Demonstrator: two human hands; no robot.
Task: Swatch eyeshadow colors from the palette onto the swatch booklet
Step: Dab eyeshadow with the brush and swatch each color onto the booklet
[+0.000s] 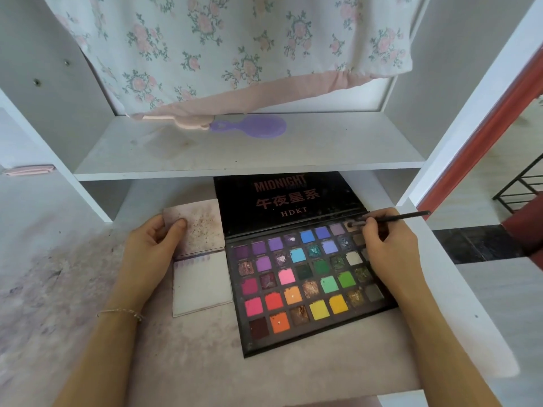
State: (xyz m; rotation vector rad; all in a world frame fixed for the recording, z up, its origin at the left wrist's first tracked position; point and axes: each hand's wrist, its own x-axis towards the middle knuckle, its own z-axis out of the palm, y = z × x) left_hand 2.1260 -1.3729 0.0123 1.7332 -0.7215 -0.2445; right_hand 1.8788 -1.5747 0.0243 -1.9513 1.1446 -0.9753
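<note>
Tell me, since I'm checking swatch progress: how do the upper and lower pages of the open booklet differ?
The upper page is stained dusky pink all over with dark speckles; the lower page is mostly white, with only a faint purple row along its top edge. The left hand grips the upper page, thumb on top, while nothing holds the lower page. Both are squarish and lie just left of the palette.
</note>
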